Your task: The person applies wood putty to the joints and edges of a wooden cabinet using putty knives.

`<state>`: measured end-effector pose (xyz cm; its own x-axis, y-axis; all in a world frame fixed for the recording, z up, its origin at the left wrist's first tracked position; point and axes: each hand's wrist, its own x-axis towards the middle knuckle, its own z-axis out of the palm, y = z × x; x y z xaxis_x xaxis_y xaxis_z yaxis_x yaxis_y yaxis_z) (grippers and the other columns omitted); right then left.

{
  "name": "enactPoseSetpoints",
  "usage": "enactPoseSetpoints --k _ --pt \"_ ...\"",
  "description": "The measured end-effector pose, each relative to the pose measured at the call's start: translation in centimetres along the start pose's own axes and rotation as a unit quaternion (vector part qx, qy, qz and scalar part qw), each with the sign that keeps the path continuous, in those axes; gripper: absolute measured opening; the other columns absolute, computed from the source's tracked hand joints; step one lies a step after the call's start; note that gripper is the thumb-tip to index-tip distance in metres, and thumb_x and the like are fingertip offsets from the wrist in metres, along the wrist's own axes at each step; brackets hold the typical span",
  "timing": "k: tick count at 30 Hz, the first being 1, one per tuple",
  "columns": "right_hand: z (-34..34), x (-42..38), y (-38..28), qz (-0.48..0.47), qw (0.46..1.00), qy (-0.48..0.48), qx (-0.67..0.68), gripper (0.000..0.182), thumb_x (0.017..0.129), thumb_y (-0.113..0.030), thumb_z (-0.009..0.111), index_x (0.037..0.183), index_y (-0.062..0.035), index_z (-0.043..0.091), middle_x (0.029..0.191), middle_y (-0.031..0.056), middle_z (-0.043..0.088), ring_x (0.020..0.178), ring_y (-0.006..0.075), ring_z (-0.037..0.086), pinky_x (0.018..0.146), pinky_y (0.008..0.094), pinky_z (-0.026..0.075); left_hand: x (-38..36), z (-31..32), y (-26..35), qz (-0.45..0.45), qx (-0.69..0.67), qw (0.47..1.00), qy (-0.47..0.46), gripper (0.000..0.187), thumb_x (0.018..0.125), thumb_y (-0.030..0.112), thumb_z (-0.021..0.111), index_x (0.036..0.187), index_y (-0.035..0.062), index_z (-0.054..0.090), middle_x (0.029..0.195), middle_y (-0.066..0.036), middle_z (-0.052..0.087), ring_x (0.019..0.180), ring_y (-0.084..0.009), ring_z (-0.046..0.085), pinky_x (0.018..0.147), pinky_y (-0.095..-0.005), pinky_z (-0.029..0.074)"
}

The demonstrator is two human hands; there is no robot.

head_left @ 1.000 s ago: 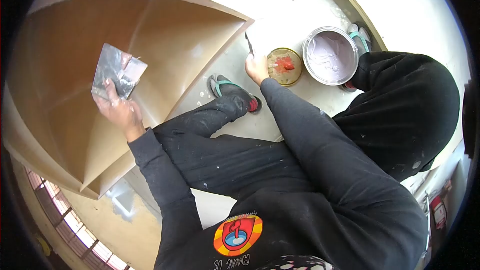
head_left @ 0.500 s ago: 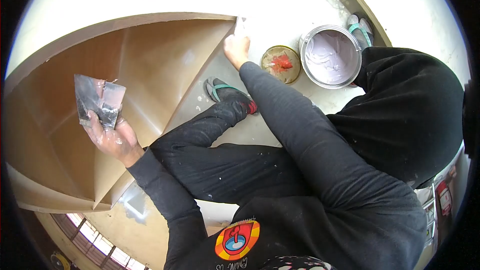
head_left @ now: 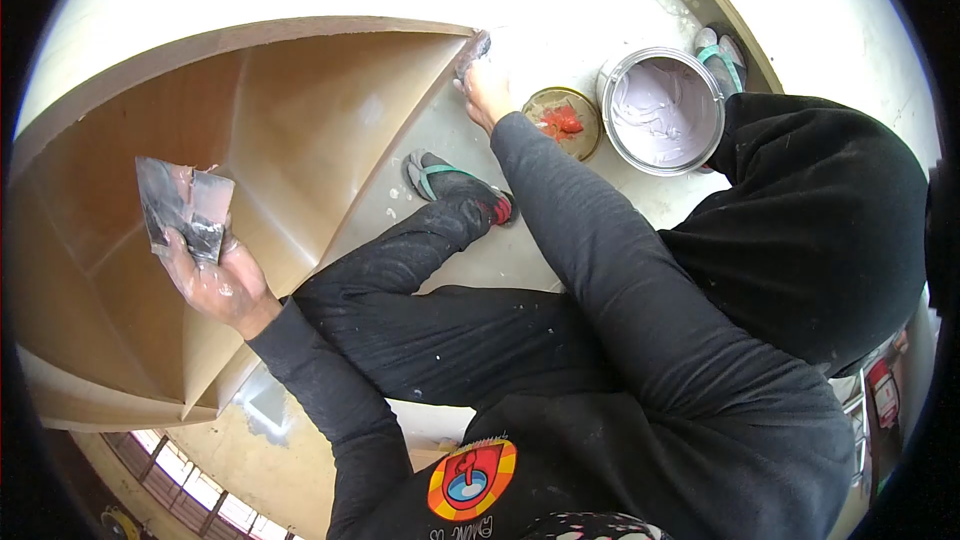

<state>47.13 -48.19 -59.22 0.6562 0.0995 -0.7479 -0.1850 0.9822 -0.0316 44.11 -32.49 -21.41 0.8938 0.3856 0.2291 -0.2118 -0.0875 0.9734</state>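
Observation:
My left hand (head_left: pixel 228 285) is closed around flat, thin putty spreaders (head_left: pixel 185 202), dark and smeared with pink putty, held up in front of the open wooden cabinet (head_left: pixel 330 110). My right hand (head_left: pixel 487 92) grips a small dark, smeared putty spreader (head_left: pixel 473 52) at the cabinet's far corner, where the long curved edge and the near side edge meet. Its fingers partly cover that spreader. To the right of this hand lies a round tin lid (head_left: pixel 590 148) with a red-orange lump (head_left: pixel 562 121) on it.
An open can (head_left: pixel 610 130) of pale pinkish putty stands beside the lid, close to my right foot (head_left: pixel 722 60). My left foot (head_left: pixel 440 178) in a sandal rests next to the cabinet's side. A raised ledge (head_left: pixel 725 0) runs along the upper right.
My right hand has turned at the corner, now showing the spreader's dark face. My left hand has shifted slightly left and down with its spreaders.

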Motion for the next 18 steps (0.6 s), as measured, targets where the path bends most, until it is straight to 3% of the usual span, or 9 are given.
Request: enactPoseSetpoints --k 2,3,5,8,10,12,15,17,18 --pt "2.1 -1.3 0.0 -0.088 0.983 0.081 -0.14 0.013 0.093 -0.007 0.051 0.101 -0.0183 0.052 0.086 0.0003 0.055 0.072 0.0131 0.055 0.077 0.0411 0.051 0.0 0.0 -0.1 -0.002 -0.008 1.0 -0.005 0.038 0.1 0.014 0.057 0.134 -0.0003 0.05 0.133 -0.015 0.06 0.118 -0.0248 0.06 0.094 -0.0385 0.052" --pt "0.9 -0.4 0.8 -0.088 0.983 0.081 -0.14 0.013 0.093 -0.007 0.051 0.101 -0.0183 0.052 0.086 0.0003 0.055 0.072 0.0131 0.055 0.077 0.0411 0.051 -0.1 0.2 -0.1 -0.002 -0.008 1.0 -0.005 0.038 0.1 0.014 0.057 0.134 -0.0003 0.05 0.133 -0.015 0.06 0.118 -0.0248 0.06 0.094 -0.0385 0.052" --pt "-0.6 0.0 1.7 -0.129 0.988 -0.044 -0.073 0.012 0.092 -0.004 0.054 0.094 -0.016 0.054 0.088 0.0004 0.056 0.074 0.0112 0.055 0.071 0.0382 0.052 -0.3 0.5 -0.1 0.006 0.027 1.0 0.012 0.044 0.102 0.014 0.051 0.14 -0.0053 0.044 0.139 -0.018 0.053 0.126 -0.0294 0.054 0.106 -0.0441 0.045" --pt "-1.6 -1.6 1.7 -0.195 0.962 -0.014 -0.19 0.01 0.092 -0.005 0.055 0.087 -0.0144 0.055 0.081 0.0005 0.056 0.073 0.0104 0.056 0.065 0.0354 0.052 -0.2 0.1 -0.2 0.004 0.02 1.0 0.013 0.044 0.102 0.014 0.051 0.14 -0.0054 0.043 0.14 -0.019 0.053 0.127 -0.0305 0.054 0.107 -0.0442 0.044" --pt "-10.3 3.4 3.3 -0.23 0.947 0.006 -0.225 0.01 0.092 -0.005 0.054 0.087 -0.0135 0.056 0.08 0.0012 0.056 0.073 0.0114 0.057 0.064 0.0341 0.051 -0.3 0.5 0.0 0.002 0.02 1.0 0.011 0.044 0.102 0.014 0.051 0.14 -0.0052 0.043 0.14 -0.019 0.053 0.127 -0.0311 0.054 0.107 -0.0449 0.044" --pt "-9.4 6.8 5.8 -0.264 0.929 0.029 -0.256 0.011 0.091 -0.004 0.053 0.087 -0.0126 0.057 0.079 0.0018 0.056 0.073 0.0124 0.058 0.062 0.0327 0.051 -0.4 0.9 0.1 -0.002 0.023 1.0 0.007 0.044 0.101 0.014 0.051 0.14 -0.005 0.043 0.14 -0.02 0.053 0.127 -0.0316 0.054 0.107 -0.0455 0.044" --pt "-7.9 6.2 5.1 -0.248 0.879 0.082 -0.4 0.007 0.088 -0.005 0.054 0.093 -0.0089 0.058 0.081 0.0031 0.058 0.073 0.0159 0.06 0.062 0.0333 0.051 -0.5 1.0 0.2 -0.004 0.034 0.999 -0.003 0.044 0.101 0.015 0.052 0.14 -0.0045 0.043 0.139 -0.02 0.053 0.126 -0.0322 0.054 0.105 -0.0461 0.046" --pt "-8.0 9.9 6.9 -0.398 0.748 0.121 -0.518 0.027 0.081 -0.003 0.055 0.108 -0.0007 0.055 0.095 0.0132 0.059 0.088 0.0272 0.061 0.075 0.0401 0.051 -0.4 0.5 -0.1 -0.002 0.03 0.999 0.014 0.045 0.101 0.016 0.052 0.14 -0.0041 0.043 0.138 -0.02 0.054 0.125 -0.0322 0.055 0.102 -0.0458 0.048" --pt "-7.5 5.3 3.8 -0.398 0.748 0.121 -0.518 0.027 0.081 -0.003 0.055 0.108 -0.0007 0.055 0.095 0.0132 0.059 0.088 0.0272 0.061 0.075 0.0401 0.051 -0.4 0.6 -0.1 -0.002 0.03 0.999 0.014 0.045 0.101 0.016 0.052 0.14 -0.0041 0.043 0.138 -0.02 0.054 0.125 -0.0322 0.055 0.102 -0.0458 0.048"
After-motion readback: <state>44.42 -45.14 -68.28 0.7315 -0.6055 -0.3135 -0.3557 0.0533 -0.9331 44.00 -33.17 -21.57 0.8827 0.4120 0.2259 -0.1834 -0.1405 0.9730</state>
